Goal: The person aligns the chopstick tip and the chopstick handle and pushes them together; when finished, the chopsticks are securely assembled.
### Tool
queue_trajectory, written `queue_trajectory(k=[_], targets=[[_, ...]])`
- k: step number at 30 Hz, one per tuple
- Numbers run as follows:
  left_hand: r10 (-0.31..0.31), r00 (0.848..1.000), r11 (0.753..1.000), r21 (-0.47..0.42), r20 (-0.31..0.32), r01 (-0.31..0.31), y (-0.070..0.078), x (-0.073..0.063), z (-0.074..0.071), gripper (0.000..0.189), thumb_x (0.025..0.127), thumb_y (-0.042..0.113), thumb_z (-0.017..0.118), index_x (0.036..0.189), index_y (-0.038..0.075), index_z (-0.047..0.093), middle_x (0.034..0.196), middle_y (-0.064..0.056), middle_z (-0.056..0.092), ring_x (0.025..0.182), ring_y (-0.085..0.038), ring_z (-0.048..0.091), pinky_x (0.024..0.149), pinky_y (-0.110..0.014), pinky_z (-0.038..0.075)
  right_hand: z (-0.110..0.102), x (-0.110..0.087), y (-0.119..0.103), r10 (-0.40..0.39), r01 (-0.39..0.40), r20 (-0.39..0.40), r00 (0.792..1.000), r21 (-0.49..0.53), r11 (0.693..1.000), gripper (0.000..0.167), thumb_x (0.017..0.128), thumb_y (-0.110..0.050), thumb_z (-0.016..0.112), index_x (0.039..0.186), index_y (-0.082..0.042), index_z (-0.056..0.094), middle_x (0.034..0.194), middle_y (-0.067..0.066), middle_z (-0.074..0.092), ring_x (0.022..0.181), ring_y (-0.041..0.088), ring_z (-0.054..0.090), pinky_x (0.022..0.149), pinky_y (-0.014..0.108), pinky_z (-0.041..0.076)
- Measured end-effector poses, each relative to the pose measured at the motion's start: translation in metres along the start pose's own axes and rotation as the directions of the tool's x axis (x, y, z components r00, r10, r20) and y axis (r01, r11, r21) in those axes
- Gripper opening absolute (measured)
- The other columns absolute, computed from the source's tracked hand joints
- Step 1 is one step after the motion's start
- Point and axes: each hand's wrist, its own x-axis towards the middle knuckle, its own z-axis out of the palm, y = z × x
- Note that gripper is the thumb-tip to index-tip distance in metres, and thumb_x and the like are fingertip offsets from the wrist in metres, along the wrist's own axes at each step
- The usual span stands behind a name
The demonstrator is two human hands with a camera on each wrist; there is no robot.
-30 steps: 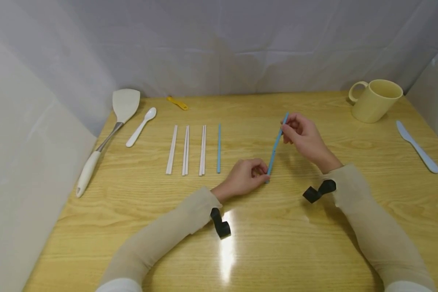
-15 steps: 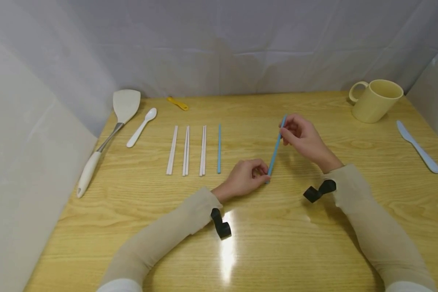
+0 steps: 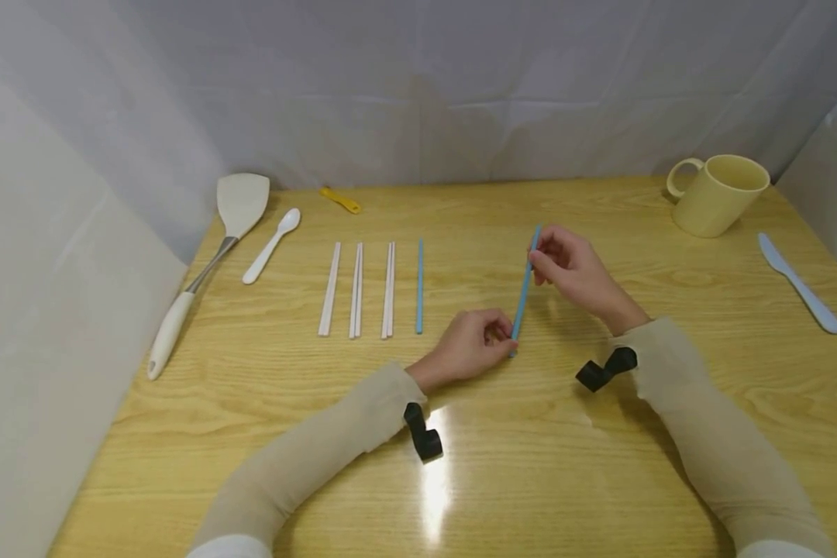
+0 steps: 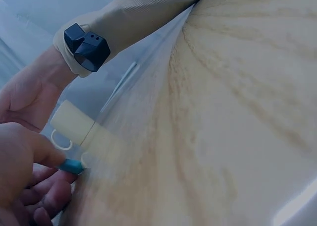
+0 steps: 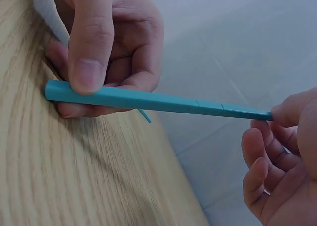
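Note:
Between the two hands is a blue chopstick [image 3: 522,298], thin end away from the body and tilted slightly right. My left hand [image 3: 474,343] pinches its thick near end between thumb and fingers; the right wrist view shows that thumb flat on top of the chopstick [image 5: 163,102], close to the table. Its thin end is pinched by my right hand [image 3: 577,271], which sits higher. To the left, a second blue chopstick [image 3: 420,288] lies straight on the table, beside pale pink chopsticks [image 3: 388,293] set in separate pairs.
A white spatula [image 3: 242,203] and a white spoon [image 3: 272,248] lie at the left, with a small yellow utensil [image 3: 340,201] near the back edge. At the right are a yellow mug [image 3: 717,198] and a pale blue knife [image 3: 798,283] on the wooden table [image 3: 530,465].
My right hand has shifted a little left and toward the body, swinging the thin end of the chopstick left so it leans less. The left hand keeps its pinch almost in place.

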Motion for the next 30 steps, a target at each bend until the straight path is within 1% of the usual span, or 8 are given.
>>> queue_trajectory(k=[5,7,10,14,17,21,27,30], targets=[[0.013,1.000,0.996,-0.091,-0.007,-0.013,0.002,0.000,-0.002,0.041,0.082,0.002,0.072,0.115,-0.001,0.048,0.085,-0.012,0.071,0.062,-0.003,0.057,0.057,-0.016,0.046,0.003,-0.001,-0.001,0.048,-0.048,0.020,0.999,-0.015,0.999,0.012,0.098,-0.002,0.050,0.098,0.010,0.050,0.077,0.003,0.056,0.063,0.010,0.054,0.058,0.027,0.047],[0.058,0.998,0.993,-0.104,-0.010,-0.059,0.003,0.000,-0.003,0.056,0.081,0.002,0.074,0.125,0.003,0.040,0.086,-0.011,0.072,0.058,-0.004,0.056,0.055,-0.018,0.045,0.003,-0.001,-0.001,0.068,-0.068,0.037,0.997,-0.015,0.998,0.012,0.098,-0.003,0.049,0.098,0.009,0.050,0.076,0.004,0.056,0.063,0.012,0.054,0.059,0.028,0.047],[0.134,0.991,0.985,-0.106,-0.006,-0.134,0.005,0.000,-0.004,0.069,0.079,0.003,0.076,0.136,0.009,0.037,0.091,-0.010,0.071,0.055,-0.004,0.055,0.052,-0.019,0.046,0.002,-0.002,0.000,0.101,-0.100,0.079,0.992,-0.014,0.995,0.013,0.099,-0.005,0.048,0.100,0.008,0.050,0.076,0.001,0.056,0.065,0.013,0.053,0.062,0.029,0.047],[0.185,0.983,0.976,-0.116,0.008,-0.183,0.005,0.001,-0.005,0.073,0.078,0.001,0.077,0.140,0.012,0.040,0.095,-0.011,0.068,0.055,-0.003,0.055,0.053,-0.020,0.048,0.002,-0.002,0.001,0.130,-0.130,0.125,0.984,-0.010,0.991,0.015,0.100,-0.007,0.048,0.103,0.008,0.048,0.077,-0.003,0.058,0.068,0.011,0.055,0.064,0.029,0.049],[0.183,0.983,0.976,-0.122,0.024,-0.179,0.004,0.001,-0.007,0.069,0.078,0.001,0.077,0.138,0.012,0.044,0.096,-0.010,0.068,0.054,-0.003,0.055,0.053,-0.020,0.048,0.003,-0.002,0.001,0.142,-0.140,0.132,0.981,-0.025,0.990,0.016,0.100,-0.008,0.048,0.103,0.008,0.048,0.077,-0.005,0.059,0.068,0.010,0.056,0.065,0.030,0.050],[0.173,0.984,0.982,-0.083,0.040,-0.170,0.005,0.001,-0.010,0.067,0.078,0.005,0.078,0.136,0.013,0.046,0.097,-0.006,0.070,0.054,-0.004,0.056,0.054,-0.020,0.049,0.003,-0.002,0.002,0.158,-0.153,0.138,0.978,-0.043,0.987,0.017,0.101,-0.010,0.048,0.105,0.007,0.048,0.078,-0.003,0.059,0.069,0.011,0.056,0.065,0.032,0.050],[0.114,0.991,0.993,0.009,0.072,-0.115,0.008,0.002,-0.021,0.067,0.077,0.007,0.079,0.136,0.012,0.046,0.098,-0.005,0.071,0.056,-0.004,0.055,0.055,-0.018,0.046,0.001,-0.002,-0.001,0.216,-0.212,0.113,0.970,-0.048,0.976,0.034,0.103,-0.015,0.042,0.129,0.006,0.036,0.097,0.009,0.057,0.073,0.012,0.055,0.070,0.028,0.046],[0.080,0.994,0.994,0.064,0.079,-0.085,0.008,0.004,-0.032,0.068,0.077,0.009,0.080,0.137,0.009,0.046,0.099,-0.006,0.070,0.055,-0.006,0.055,0.054,-0.018,0.045,-0.001,-0.002,0.000,0.240,-0.235,0.086,0.967,-0.061,0.970,0.041,0.104,-0.016,0.040,0.136,0.007,0.029,0.104,0.014,0.054,0.073,0.012,0.054,0.070,0.025,0.045]])
